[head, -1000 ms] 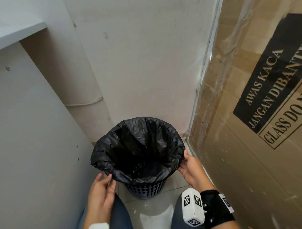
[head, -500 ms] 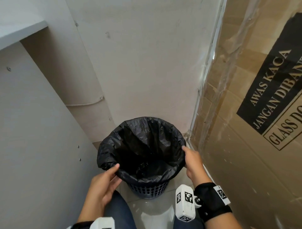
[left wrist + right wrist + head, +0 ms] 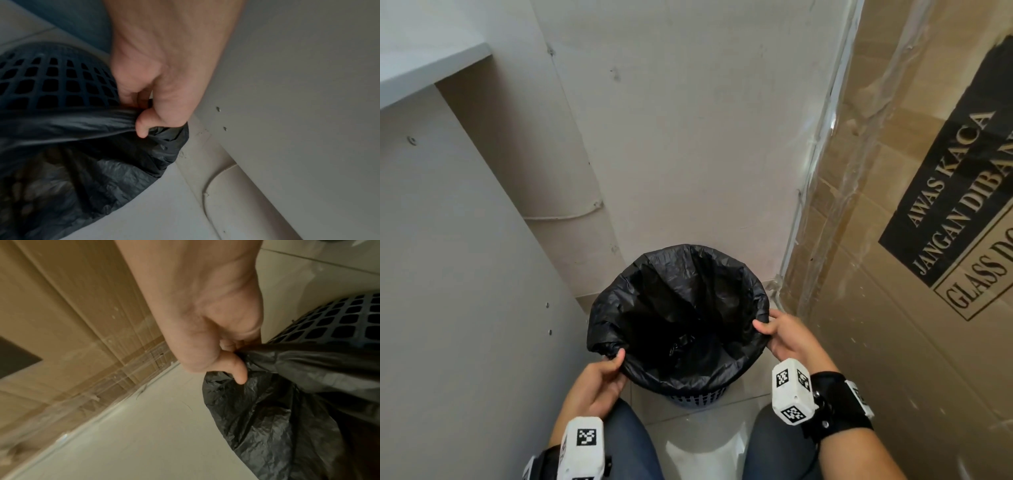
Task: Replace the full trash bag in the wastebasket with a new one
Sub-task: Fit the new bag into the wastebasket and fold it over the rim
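A black trash bag lines a dark blue mesh wastebasket on the floor in a narrow corner. The bag's mouth is folded out over the rim. My left hand pinches the folded bag edge at the near left, thumb on top. My right hand pinches the edge at the right side, thumb over the plastic. The basket's grid wall shows under the bag, and again in the right wrist view above the bag. Some crumpled dark stuff lies at the bag's bottom.
A grey cabinet panel stands close on the left. A large cardboard box wrapped in film stands close on the right. The pale wall is right behind the basket. My knees in blue trousers are just in front on the tiled floor.
Both hands have gone from lying flat by the rim to pinching the bag's folded edge, left at the near left and right at the right side.
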